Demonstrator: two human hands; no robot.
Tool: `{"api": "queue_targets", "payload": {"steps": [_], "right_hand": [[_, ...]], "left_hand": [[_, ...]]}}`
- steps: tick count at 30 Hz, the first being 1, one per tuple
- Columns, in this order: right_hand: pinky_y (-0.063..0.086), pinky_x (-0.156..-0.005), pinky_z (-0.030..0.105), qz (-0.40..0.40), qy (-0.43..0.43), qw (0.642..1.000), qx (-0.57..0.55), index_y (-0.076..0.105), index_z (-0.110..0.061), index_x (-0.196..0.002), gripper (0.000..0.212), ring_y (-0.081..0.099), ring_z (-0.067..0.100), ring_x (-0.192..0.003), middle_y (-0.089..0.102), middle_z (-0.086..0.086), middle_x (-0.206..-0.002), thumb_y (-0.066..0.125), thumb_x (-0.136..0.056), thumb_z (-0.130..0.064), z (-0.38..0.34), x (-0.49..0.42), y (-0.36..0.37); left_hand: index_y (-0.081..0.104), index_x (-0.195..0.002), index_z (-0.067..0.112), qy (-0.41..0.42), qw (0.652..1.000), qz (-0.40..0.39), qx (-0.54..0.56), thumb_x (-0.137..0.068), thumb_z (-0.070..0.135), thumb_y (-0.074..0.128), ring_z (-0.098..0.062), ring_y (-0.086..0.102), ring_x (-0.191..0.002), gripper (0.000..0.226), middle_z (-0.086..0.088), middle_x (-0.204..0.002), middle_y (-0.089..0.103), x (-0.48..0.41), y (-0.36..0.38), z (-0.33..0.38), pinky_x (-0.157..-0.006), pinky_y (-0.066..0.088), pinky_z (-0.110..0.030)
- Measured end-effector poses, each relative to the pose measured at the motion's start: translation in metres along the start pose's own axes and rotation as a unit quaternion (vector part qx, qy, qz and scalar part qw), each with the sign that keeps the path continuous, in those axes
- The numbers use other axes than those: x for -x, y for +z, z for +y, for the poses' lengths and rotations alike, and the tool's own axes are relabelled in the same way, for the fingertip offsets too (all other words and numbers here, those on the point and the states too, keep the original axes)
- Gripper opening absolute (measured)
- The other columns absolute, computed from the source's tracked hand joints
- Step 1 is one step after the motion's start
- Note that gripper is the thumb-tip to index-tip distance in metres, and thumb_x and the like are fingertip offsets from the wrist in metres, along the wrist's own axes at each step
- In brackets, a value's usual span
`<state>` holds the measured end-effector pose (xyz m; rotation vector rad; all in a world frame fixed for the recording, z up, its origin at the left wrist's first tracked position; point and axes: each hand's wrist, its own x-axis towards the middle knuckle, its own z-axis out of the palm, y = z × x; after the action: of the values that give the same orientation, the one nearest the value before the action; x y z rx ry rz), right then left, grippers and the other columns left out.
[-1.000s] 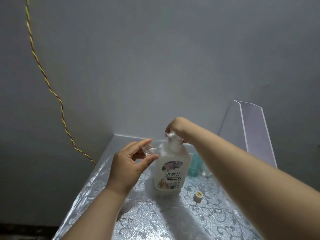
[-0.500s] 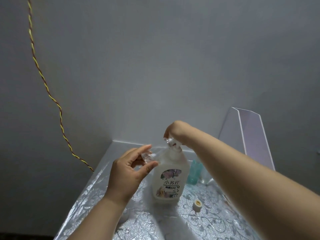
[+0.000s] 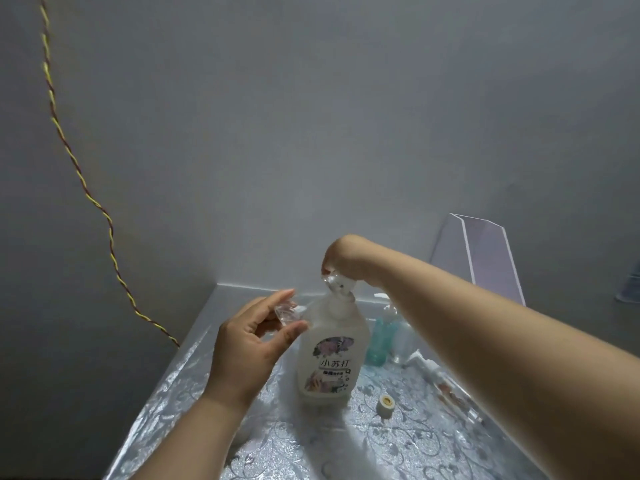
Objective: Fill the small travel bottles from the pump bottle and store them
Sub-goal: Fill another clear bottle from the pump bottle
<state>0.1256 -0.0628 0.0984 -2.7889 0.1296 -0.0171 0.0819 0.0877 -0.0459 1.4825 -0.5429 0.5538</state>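
Observation:
A white pump bottle with a flowered label stands on the silver patterned table. My right hand curls over its clear pump head from above. My left hand pinches a small clear travel bottle between thumb and fingers, held beside the pump's spout at the bottle's left shoulder. A teal travel bottle and a clear one stand behind the pump bottle, partly hidden by my right forearm.
A small white cap lies on the table right of the pump bottle. A clear acrylic box stands at the back right. A twisted yellow-red cord hangs down the left wall. Small items lie under my right forearm.
The view has tilted so the table sits lower in frame. Both hands keep their holds; the right hand stays on the pump head, the left stays with the small bottle at the spout.

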Motion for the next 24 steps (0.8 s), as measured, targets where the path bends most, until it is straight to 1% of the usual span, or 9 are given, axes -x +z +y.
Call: {"api": "queue_targets", "payload": {"steps": [3, 5, 8, 9, 11, 15, 19, 21, 24], "right_hand": [[0.036, -0.051, 0.017, -0.03, 0.044, 0.998, -0.018, 0.062, -0.002, -0.113, 0.025, 0.05, 0.019, -0.071, 0.065, 0.011, -0.1, 0.046, -0.096, -0.013, -0.008, 0.002, 0.0], [0.031, -0.047, 0.015, -0.077, 0.059, 0.991, 0.088, 0.06, -0.007, -0.101, 0.022, 0.042, 0.013, -0.056, 0.054, 0.001, -0.078, 0.041, -0.099, -0.018, -0.014, 0.001, 0.004], [0.037, -0.051, 0.018, -0.091, 0.049, 0.983, 0.15, 0.058, -0.005, -0.126, 0.033, 0.052, 0.018, -0.064, 0.06, 0.005, -0.102, 0.047, -0.096, -0.015, -0.005, -0.01, 0.01], [0.044, -0.058, 0.023, -0.084, 0.031, 0.983, 0.162, 0.058, -0.005, -0.127, 0.035, 0.061, 0.022, -0.08, 0.064, 0.009, -0.114, 0.05, -0.094, -0.012, -0.004, -0.009, 0.012], [0.051, -0.08, 0.03, -0.085, 0.037, 0.978, 0.189, 0.063, -0.007, -0.123, 0.034, 0.063, 0.02, -0.111, 0.063, 0.01, -0.126, 0.056, -0.091, -0.013, 0.001, -0.015, 0.016], [0.051, -0.084, 0.028, -0.083, 0.008, 0.973, 0.216, 0.064, -0.009, -0.121, 0.036, 0.061, 0.022, -0.112, 0.062, 0.008, -0.128, 0.058, -0.085, -0.007, 0.007, -0.024, 0.019], [0.047, -0.093, 0.031, -0.044, -0.008, 0.973, 0.228, 0.058, -0.01, -0.128, 0.037, 0.054, 0.027, -0.123, 0.056, 0.009, -0.134, 0.054, -0.091, -0.013, 0.002, -0.022, 0.018], [0.048, -0.087, 0.03, -0.024, 0.002, 0.989, 0.144, 0.056, -0.004, -0.13, 0.036, 0.056, 0.028, -0.122, 0.057, 0.013, -0.133, 0.046, -0.096, -0.011, 0.004, -0.018, 0.011], [0.044, -0.06, 0.021, 0.011, -0.038, 0.992, 0.12, 0.059, -0.002, -0.123, 0.032, 0.063, 0.028, -0.101, 0.063, 0.017, -0.12, 0.045, -0.095, -0.008, 0.004, -0.018, 0.004]], "left_hand": [[0.063, -0.104, 0.059, -0.002, 1.0, -0.002, -0.007, -0.057, 0.073, 0.071, -0.004, 0.069, -0.089, 0.049, 0.021, -0.102, 0.07, -0.001, 0.0, 0.0, -0.079, 0.054, -0.018], [0.063, -0.104, 0.06, -0.001, 1.0, -0.005, -0.009, -0.056, 0.075, 0.07, -0.004, 0.069, -0.089, 0.051, 0.021, -0.102, 0.07, -0.001, 0.0, -0.001, -0.079, 0.055, -0.019], [0.063, -0.106, 0.058, -0.005, 1.0, -0.008, -0.008, -0.057, 0.074, 0.07, -0.005, 0.069, -0.09, 0.052, 0.021, -0.1, 0.071, -0.001, 0.001, -0.004, -0.079, 0.055, -0.019], [0.063, -0.106, 0.057, -0.007, 1.0, -0.007, -0.007, -0.057, 0.073, 0.07, -0.006, 0.07, -0.089, 0.051, 0.02, -0.1, 0.071, 0.0, 0.0, -0.005, -0.079, 0.055, -0.02], [0.065, -0.104, 0.056, -0.012, 1.0, -0.009, -0.009, -0.06, 0.068, 0.073, -0.006, 0.07, -0.087, 0.047, 0.018, -0.098, 0.072, 0.0, -0.001, -0.006, -0.077, 0.056, -0.02], [0.066, -0.102, 0.05, -0.014, 1.0, 0.0, -0.026, -0.064, 0.043, 0.075, 0.0, 0.065, -0.075, 0.04, 0.022, -0.09, 0.07, -0.001, 0.0, -0.003, -0.07, 0.052, -0.014], [0.066, -0.105, 0.054, -0.014, 1.0, -0.001, -0.028, -0.063, 0.048, 0.075, -0.006, 0.065, -0.077, 0.043, 0.018, -0.092, 0.07, 0.0, 0.0, -0.007, -0.073, 0.052, -0.016], [0.065, -0.104, 0.052, -0.009, 1.0, 0.002, -0.03, -0.064, 0.045, 0.075, -0.001, 0.061, -0.073, 0.042, 0.023, -0.09, 0.069, 0.001, 0.0, -0.005, -0.07, 0.049, -0.013], [0.062, -0.106, 0.051, -0.007, 0.999, 0.004, -0.034, -0.065, 0.044, 0.075, -0.001, 0.059, -0.074, 0.043, 0.023, -0.093, 0.068, 0.001, 0.0, -0.003, -0.07, 0.048, -0.01]]}}
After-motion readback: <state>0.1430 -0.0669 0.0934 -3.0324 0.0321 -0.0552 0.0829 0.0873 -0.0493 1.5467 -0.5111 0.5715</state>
